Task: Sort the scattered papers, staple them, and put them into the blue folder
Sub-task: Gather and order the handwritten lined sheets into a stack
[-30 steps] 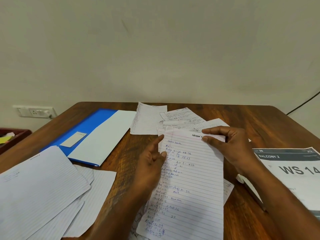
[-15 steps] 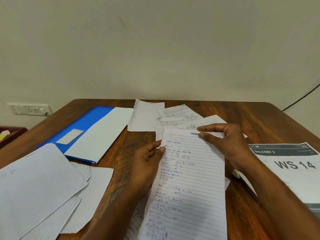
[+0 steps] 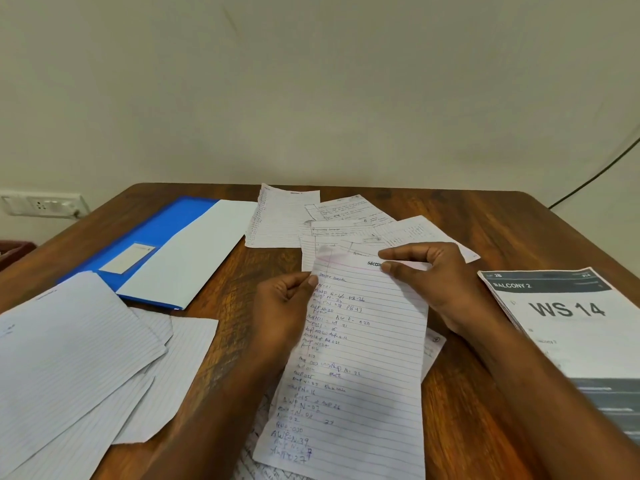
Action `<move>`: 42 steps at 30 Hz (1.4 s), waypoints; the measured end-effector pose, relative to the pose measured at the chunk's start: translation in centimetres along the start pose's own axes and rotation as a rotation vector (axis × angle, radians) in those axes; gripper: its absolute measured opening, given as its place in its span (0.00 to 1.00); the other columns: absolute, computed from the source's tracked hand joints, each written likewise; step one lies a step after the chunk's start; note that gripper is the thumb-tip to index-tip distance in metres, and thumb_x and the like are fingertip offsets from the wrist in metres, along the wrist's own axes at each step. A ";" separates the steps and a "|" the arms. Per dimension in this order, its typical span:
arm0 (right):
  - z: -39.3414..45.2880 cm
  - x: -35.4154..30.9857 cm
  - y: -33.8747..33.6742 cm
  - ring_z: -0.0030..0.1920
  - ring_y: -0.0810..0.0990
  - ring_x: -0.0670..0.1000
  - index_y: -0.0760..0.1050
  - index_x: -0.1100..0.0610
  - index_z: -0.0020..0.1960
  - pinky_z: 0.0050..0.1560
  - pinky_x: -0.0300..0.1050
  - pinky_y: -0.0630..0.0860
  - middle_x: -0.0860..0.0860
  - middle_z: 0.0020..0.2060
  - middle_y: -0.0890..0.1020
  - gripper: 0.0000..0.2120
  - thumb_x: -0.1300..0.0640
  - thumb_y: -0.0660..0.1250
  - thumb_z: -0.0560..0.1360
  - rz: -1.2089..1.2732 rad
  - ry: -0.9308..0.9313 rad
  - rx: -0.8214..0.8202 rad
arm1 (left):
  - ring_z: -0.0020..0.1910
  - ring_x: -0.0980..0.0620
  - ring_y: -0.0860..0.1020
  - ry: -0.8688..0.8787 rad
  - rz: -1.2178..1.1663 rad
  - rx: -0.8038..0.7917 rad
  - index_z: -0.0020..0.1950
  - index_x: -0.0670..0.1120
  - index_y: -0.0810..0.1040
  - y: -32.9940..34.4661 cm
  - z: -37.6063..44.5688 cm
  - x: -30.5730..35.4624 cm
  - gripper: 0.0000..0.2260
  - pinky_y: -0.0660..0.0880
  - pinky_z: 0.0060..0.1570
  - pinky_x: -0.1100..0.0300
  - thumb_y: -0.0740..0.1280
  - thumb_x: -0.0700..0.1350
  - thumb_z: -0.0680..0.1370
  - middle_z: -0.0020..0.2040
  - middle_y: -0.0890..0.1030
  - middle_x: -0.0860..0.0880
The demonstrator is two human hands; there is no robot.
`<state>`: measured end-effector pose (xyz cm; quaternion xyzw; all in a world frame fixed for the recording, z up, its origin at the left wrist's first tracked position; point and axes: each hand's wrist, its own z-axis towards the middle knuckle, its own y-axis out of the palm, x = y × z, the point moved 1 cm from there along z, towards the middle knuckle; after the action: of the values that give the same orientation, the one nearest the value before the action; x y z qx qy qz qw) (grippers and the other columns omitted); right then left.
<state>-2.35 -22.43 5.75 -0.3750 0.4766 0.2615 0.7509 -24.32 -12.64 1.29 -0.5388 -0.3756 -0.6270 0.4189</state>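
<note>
Change since a second ago is slight: the left hand (image 3: 282, 315) has curled its fingers (image 3: 300, 279) onto the left edge of the handwritten sheet (image 3: 360, 368), where earlier the index finger pointed up. The right hand (image 3: 436, 282) still pinches the sheet's top edge. The lined, blue-inked sheet is held over the bench (image 3: 467, 403), between the blue folder (image 3: 162, 233) and the printed booklet (image 3: 568, 317).
</note>
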 end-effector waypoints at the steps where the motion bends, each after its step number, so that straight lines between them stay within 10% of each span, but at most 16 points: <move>1: -0.1 0.0 0.0 0.56 0.83 0.40 0.88 0.53 0.54 0.59 0.37 0.78 0.42 0.54 0.87 0.11 0.58 0.79 0.72 -0.006 -0.001 0.001 | 0.48 0.51 0.88 -0.002 -0.003 -0.003 0.59 0.42 0.87 0.0 0.0 0.0 0.08 0.84 0.45 0.60 0.69 0.40 0.83 0.49 0.89 0.51; 7: -0.8 -0.4 0.0 0.52 0.81 0.31 0.88 0.52 0.55 0.54 0.29 0.76 0.37 0.51 0.85 0.11 0.58 0.79 0.73 -0.030 0.023 -0.001 | 0.46 0.48 0.89 -0.015 -0.042 -0.003 0.56 0.43 0.87 -0.1 0.0 -0.1 0.06 0.85 0.43 0.58 0.72 0.41 0.82 0.47 0.89 0.47; 13: -2.1 -0.7 -2.9 0.51 0.86 0.43 0.87 0.50 0.53 0.49 0.46 0.85 0.43 0.49 0.88 0.08 0.59 0.77 0.75 -0.038 0.122 0.054 | 0.46 0.43 0.88 -0.025 -0.065 -0.061 0.54 0.41 0.87 -0.5 0.0 -0.5 0.06 0.84 0.48 0.50 0.73 0.42 0.81 0.47 0.89 0.43; 16: -2.8 -0.8 -6.8 0.41 0.85 0.45 0.86 0.48 0.48 0.37 0.42 0.82 0.43 0.44 0.87 0.04 0.51 0.79 0.74 -0.400 0.117 0.138 | 0.47 0.43 0.88 -0.046 -0.080 -0.096 0.54 0.40 0.87 -0.5 0.1 -0.7 0.06 0.84 0.51 0.49 0.73 0.41 0.80 0.47 0.89 0.43; 23: -5.1 1.4 -9.2 0.40 0.82 0.47 0.80 0.49 0.42 0.42 0.47 0.83 0.45 0.38 0.83 0.26 0.29 0.80 0.59 -0.951 0.409 -0.109 | 0.49 0.41 0.88 -0.050 -0.026 -0.185 0.54 0.40 0.88 0.1 0.2 -1.2 0.07 0.83 0.57 0.42 0.74 0.42 0.79 0.48 0.89 0.42; 32: -4.3 2.6 -8.7 0.39 0.83 0.47 0.82 0.49 0.40 0.44 0.51 0.85 0.46 0.37 0.84 0.16 0.39 0.82 0.65 -0.893 0.364 -0.086 | 0.45 0.46 0.88 -0.061 0.193 -0.276 0.50 0.41 0.88 0.9 0.8 0.3 0.05 0.86 0.50 0.50 0.74 0.41 0.80 0.44 0.89 0.46; 36: -3.5 2.3 -8.7 0.41 0.85 0.50 0.82 0.50 0.47 0.46 0.53 0.85 0.48 0.41 0.86 0.12 0.47 0.82 0.69 -0.522 0.309 0.037 | 0.43 0.41 0.87 -0.001 0.386 -0.354 0.47 0.46 0.89 1.0 2.3 1.6 0.05 0.83 0.46 0.50 0.75 0.46 0.79 0.42 0.89 0.46; 42: -2.4 0.5 -5.8 0.46 0.85 0.52 0.86 0.47 0.54 0.45 0.47 0.85 0.42 0.40 0.86 0.11 0.49 0.78 0.71 -0.135 0.089 -0.123 | 0.44 0.58 0.86 0.027 0.613 -0.515 0.51 0.46 0.90 2.2 4.3 3.4 0.05 0.82 0.47 0.61 0.76 0.46 0.79 0.45 0.89 0.53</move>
<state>0.96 -27.78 6.49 -0.4630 0.4662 0.2223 0.7204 -20.92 -9.87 5.28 -0.7049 -0.0222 -0.5537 0.4428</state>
